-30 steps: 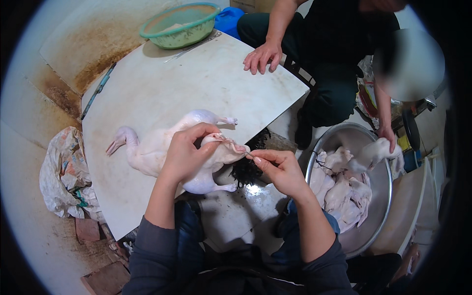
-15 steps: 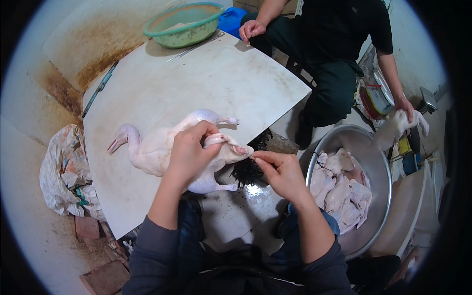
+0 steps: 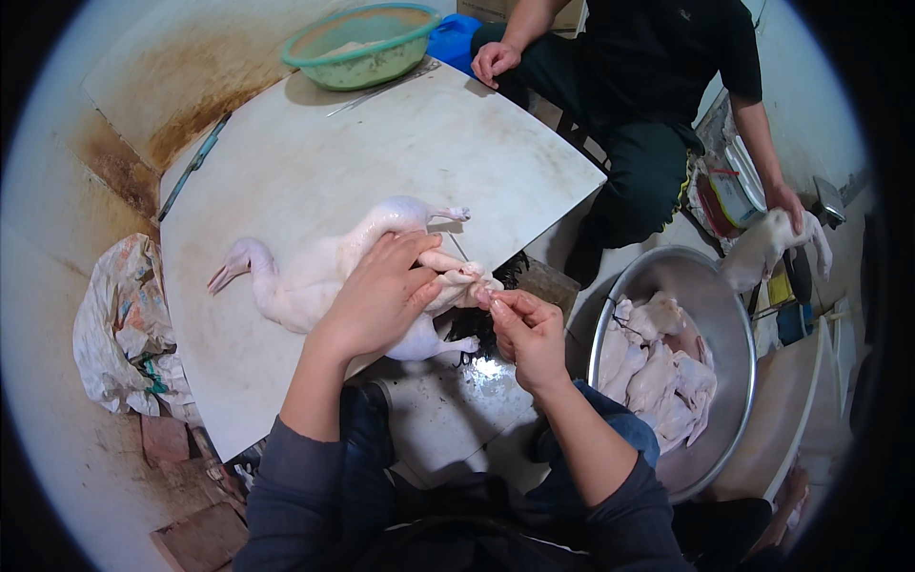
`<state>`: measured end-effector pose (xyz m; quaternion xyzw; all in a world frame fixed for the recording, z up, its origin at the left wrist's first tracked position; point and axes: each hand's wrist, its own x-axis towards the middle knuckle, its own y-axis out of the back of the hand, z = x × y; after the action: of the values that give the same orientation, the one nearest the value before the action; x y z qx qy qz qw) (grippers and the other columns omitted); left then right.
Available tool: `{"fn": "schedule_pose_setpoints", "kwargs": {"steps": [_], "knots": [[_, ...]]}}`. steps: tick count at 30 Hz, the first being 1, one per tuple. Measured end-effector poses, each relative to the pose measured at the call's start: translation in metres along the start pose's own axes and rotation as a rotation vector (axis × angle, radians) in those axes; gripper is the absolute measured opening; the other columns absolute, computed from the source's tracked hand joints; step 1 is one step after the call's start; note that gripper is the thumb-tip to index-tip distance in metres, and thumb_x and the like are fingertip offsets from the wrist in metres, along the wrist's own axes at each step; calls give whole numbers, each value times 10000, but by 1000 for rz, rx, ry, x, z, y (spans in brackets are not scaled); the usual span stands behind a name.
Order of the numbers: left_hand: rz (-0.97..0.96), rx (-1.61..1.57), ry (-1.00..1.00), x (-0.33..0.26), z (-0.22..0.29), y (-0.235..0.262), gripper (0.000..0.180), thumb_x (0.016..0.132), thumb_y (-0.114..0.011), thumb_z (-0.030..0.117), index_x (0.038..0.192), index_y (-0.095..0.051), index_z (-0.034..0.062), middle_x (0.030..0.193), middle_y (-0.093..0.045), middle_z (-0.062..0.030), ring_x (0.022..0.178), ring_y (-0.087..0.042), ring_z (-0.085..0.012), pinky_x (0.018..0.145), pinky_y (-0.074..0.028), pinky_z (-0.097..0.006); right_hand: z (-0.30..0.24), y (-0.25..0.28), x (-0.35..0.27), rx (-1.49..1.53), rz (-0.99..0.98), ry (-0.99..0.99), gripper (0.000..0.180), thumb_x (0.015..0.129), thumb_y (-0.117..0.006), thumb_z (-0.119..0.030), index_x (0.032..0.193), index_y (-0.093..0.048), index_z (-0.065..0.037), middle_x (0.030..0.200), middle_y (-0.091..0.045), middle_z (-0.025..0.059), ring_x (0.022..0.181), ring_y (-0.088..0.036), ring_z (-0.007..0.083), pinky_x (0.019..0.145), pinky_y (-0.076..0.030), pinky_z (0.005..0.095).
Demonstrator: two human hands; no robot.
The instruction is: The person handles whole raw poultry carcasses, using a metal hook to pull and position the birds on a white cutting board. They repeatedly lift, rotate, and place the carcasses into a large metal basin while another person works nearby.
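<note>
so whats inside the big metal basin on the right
The basin holds several pale plucked birds, piled toward its lower side; the upper part of its floor is bare metal. What lies beneath the pile is covered, so an exact count cannot be made.

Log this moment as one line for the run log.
left hand: pressing plucked duck on white table | right hand: pinching at duck's tail end | metal basin: more plucked birds

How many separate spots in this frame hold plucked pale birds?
3: one plucked pale bird on the white table under both hands; a heap in the round metal basin, number unclear; another held by the seated person.
</note>
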<state>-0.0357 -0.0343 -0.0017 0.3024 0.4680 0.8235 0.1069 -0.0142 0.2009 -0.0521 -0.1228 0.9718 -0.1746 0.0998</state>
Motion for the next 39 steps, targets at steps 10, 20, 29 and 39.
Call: {"fn": "schedule_pose_setpoints", "kwargs": {"steps": [10,20,29,39], "knots": [[235,-29,144,1,-11,-9,225,856,-709,68,1080,-691,64,993,-709,-121,1013,-655,-310,1038,-444,-429,-6,-3,4,-286,-31,228,197,989,-654,-94,1117,-728,36,940,-765,59,761,-671,92,663,-531,267],[524,-222,344,4,4,-22,172,834,-736,4,999,-687,7,888,-719,-110,740,-685,-205,687,-539,-301,-40,-8,-15,-766,13,331,173,976,-625,-79,1082,-726,13,745,-689,86,601,-560,74,569,-459,255],[293,-223,203,8,17,-25,234,826,-797,94,1017,-680,28,943,-724,-112,862,-719,-272,769,-562,-324,0,-11,-1,-319,65,217,180,1014,-583,-58,1107,-693,49,980,-722,38,886,-603,62,814,-486,227],[45,173,119,0,-2,2,121,921,-671,189,983,-719,98,1296,-626,-53,1280,-539,-241,1224,-156,-597,-6,-3,-6,104,-70,-4,175,1034,-600,-150,1065,-686,-1,625,-469,-91,496,-336,-8,454,-238,195]]}}
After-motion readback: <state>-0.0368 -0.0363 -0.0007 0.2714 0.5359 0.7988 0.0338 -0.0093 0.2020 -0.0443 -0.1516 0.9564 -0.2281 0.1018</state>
